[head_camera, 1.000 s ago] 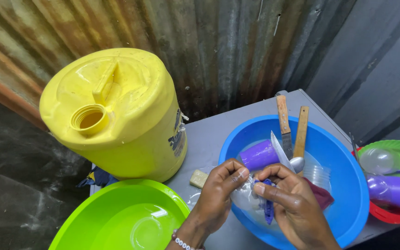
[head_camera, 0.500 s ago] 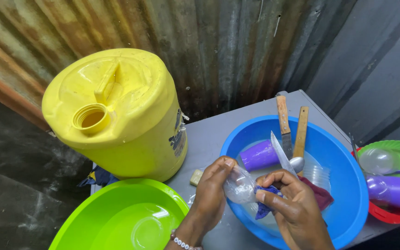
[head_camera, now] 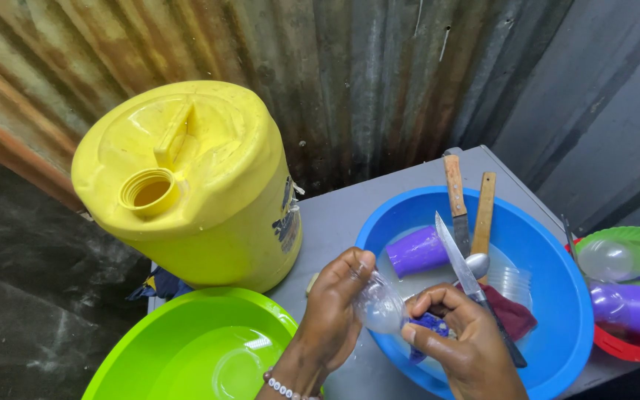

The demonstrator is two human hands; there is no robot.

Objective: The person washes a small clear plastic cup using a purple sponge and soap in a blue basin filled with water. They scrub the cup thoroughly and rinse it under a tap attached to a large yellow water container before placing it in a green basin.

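Left hand [head_camera: 335, 307] grips clear plastic cup [head_camera: 381, 307] over round blue plastic basin [head_camera: 557, 311], catching drips; right hand [head_camera: 464, 333] clasps blue cloth [head_camera: 430, 326] against it.

Dark printed label [head_camera: 287, 219] on yellow jerrycan [head_camera: 187, 185] side, facing table.

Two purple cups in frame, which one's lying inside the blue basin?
The purple cup lying on its side in the blue basin, beside the knives. The other purple cup lies outside the basin at the right edge, on the green and red plates.
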